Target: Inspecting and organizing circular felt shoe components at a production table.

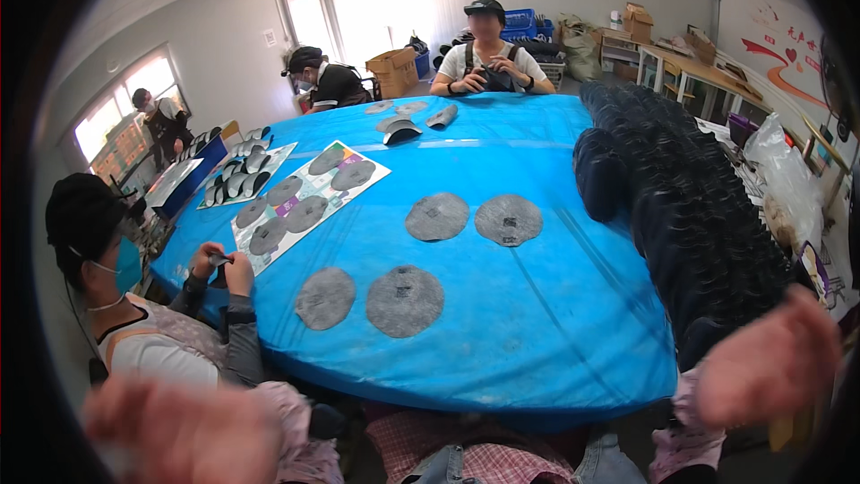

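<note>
Nearest, the left hand [184, 430] and the right hand [770, 358] are hovering at the near edge, well apart from each other and blurring; nothing is showing in either, and whether the fingers are spreading or closing I cannot tell. Just beyond, on the blue table cover [555, 332], a near pair of grey discs [405, 301] and a farther pair [509, 220] are lying flat between the hands, touching neither. The work is seemingly only partway along: these four are lying laid out singly, though whether they are finished or waiting is not showing, while long rows of dark curved pieces [690, 206] are filling the right side, beyond the right hand. Farther off, more discs are lying on a printed board [315, 185], and a person across the table [488, 54] is handling a dark piece [498, 79].
</note>
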A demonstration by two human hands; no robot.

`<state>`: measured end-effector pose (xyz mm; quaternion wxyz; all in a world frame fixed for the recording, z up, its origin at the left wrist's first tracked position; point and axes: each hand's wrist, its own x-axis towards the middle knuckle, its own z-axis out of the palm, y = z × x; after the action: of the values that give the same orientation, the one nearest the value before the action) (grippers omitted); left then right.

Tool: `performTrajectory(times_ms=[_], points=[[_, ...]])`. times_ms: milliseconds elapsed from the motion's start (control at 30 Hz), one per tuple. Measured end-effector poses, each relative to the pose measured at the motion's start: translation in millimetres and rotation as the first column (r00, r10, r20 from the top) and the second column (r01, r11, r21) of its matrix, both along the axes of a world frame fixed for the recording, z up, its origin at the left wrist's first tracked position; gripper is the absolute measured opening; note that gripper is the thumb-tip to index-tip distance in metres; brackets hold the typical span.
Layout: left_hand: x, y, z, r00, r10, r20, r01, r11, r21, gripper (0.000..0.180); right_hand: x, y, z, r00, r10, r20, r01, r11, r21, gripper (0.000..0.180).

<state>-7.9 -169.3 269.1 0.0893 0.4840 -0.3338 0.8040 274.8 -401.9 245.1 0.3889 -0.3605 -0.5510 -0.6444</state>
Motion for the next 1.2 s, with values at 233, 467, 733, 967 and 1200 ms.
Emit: performTrajectory(times_ms=[233,467,733,967,1200], points=[[47,143,-175,0.655,0.035,-0.755,-0.666,0.498,-0.555,0.036,43,107,-127,-0.653,-0.164,-0.739,-0.755,0.22,0.618,0.04],[41,178,-256,0.578,-0.028,-0.815,-0.756,0.359,-0.548,0.035,76,142,-199,-0.699,-0.221,-0.681,-0.711,0.318,0.627,0.035],[37,187,-280,0.664,-0.487,-0.567,-0.54,0.214,-0.814,0.033,71,143,-212,-0.708,-0.271,-0.652,-0.701,0.384,0.601,0.029],[37,185,-277,0.617,-0.53,-0.581,-0.56,0.222,-0.798,0.03,67,144,-207,-0.609,-0.352,-0.711,-0.781,0.421,0.46,0.027],[37,184,-278,0.627,-0.525,-0.575,-0.547,0.229,-0.805,0.029,63,144,-204,-0.616,-0.339,-0.711,-0.774,0.427,0.467,0.027]])
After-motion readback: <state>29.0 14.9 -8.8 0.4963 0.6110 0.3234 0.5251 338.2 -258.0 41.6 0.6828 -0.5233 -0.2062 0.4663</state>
